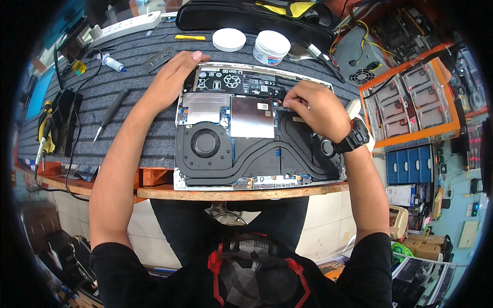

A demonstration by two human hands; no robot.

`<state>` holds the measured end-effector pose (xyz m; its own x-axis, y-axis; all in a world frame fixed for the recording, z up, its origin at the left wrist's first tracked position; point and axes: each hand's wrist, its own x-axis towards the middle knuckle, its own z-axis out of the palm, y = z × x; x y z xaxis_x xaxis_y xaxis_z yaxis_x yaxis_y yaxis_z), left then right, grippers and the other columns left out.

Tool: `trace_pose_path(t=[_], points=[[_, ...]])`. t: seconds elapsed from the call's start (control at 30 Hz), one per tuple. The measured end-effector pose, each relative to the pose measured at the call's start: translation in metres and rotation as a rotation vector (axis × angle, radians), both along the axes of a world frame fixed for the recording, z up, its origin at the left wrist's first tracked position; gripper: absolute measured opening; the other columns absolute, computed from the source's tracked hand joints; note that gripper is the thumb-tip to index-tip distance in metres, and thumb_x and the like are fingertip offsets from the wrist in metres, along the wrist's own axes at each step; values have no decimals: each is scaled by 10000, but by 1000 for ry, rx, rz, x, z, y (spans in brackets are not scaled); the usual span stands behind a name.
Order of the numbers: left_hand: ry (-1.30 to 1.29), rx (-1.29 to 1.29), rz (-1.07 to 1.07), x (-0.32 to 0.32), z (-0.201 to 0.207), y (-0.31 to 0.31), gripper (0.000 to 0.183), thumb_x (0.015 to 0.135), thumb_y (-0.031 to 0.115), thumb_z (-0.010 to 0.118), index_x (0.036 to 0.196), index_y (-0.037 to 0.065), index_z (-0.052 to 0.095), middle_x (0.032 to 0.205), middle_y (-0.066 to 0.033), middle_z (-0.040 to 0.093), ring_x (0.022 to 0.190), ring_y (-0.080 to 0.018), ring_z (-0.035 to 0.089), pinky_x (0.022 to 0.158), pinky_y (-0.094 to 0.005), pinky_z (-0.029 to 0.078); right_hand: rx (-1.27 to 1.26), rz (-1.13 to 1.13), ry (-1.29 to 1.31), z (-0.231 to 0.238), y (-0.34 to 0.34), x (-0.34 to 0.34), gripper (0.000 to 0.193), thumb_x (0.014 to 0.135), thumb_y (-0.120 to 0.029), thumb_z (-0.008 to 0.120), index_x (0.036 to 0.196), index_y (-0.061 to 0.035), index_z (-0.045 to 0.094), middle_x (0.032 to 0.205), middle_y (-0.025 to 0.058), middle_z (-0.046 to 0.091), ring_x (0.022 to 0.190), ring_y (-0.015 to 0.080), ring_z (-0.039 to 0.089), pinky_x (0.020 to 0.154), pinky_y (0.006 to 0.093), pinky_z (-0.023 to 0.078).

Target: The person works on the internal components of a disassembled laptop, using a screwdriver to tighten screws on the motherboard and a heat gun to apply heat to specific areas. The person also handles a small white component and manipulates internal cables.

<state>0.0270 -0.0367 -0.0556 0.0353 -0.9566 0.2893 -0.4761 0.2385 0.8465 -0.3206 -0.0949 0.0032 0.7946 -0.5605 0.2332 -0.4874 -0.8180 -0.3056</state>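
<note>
An opened laptop [280, 149] lies at the table's front edge with its inner parts bare. Across its far side runs a black battery [241, 80], and a shiny metal plate [252, 117] covers the middle. A round fan [205, 142] sits at the left; another is partly hidden at the right. My left hand [172, 77] rests at the laptop's far left corner with its fingers stretched out. My right hand [319, 107] is closed in a pinch low over the battery's near right side, by small wires. Its fingertips hide whatever they may hold.
Left of the laptop lie a screwdriver [110, 115], a small bottle [113, 63] and cables. Behind it are a yellow pry tool [190, 37], a white lid [229, 40], a white tub [271, 47] and a black case [221, 18]. An orange-framed parts box [411, 102] stands right.
</note>
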Motion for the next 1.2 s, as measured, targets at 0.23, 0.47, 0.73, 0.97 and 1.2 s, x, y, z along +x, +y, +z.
trace_pose_path(t=[0.23, 0.47, 0.73, 0.97, 1.2], points=[[-88, 17, 2, -2, 3, 4, 571, 1133, 435, 379, 1302, -20, 679, 1261, -134, 648, 1235, -243, 592, 1117, -334, 391, -52, -24, 34, 0, 9, -1, 150, 936, -170, 706, 963, -24, 686, 928, 134, 693, 919, 344, 674, 813, 440, 548], [-125, -24, -18, -2, 2, 3, 533, 1131, 398, 402, 1293, -29, 677, 1273, -149, 647, 1245, -253, 596, 1116, -340, 398, -149, 94, -50, -6, 4, -3, 134, 924, -166, 708, 950, -35, 695, 932, 117, 688, 932, 330, 676, 819, 435, 554], [-116, -24, -22, -1, 2, 4, 521, 1132, 376, 404, 1288, -42, 675, 1273, -149, 649, 1243, -249, 597, 1110, -337, 403, -406, 87, 59, -3, 13, 4, 160, 865, -112, 747, 1011, -56, 711, 919, 85, 684, 892, 292, 686, 789, 415, 566], [-115, -73, -45, 2, -3, 0, 560, 1111, 446, 446, 1259, -33, 696, 1234, -145, 664, 1209, -259, 605, 1086, -340, 425, -498, 148, 215, 4, 21, 14, 185, 841, -132, 700, 1022, -93, 694, 909, 56, 664, 900, 259, 683, 788, 387, 572], [-107, -75, -65, 3, -3, 2, 530, 1124, 405, 443, 1255, -49, 685, 1234, -136, 661, 1218, -249, 594, 1099, -343, 412, -273, 122, 236, 13, 13, 21, 116, 870, -125, 681, 964, -61, 657, 906, 122, 679, 895, 347, 699, 775, 458, 588]])
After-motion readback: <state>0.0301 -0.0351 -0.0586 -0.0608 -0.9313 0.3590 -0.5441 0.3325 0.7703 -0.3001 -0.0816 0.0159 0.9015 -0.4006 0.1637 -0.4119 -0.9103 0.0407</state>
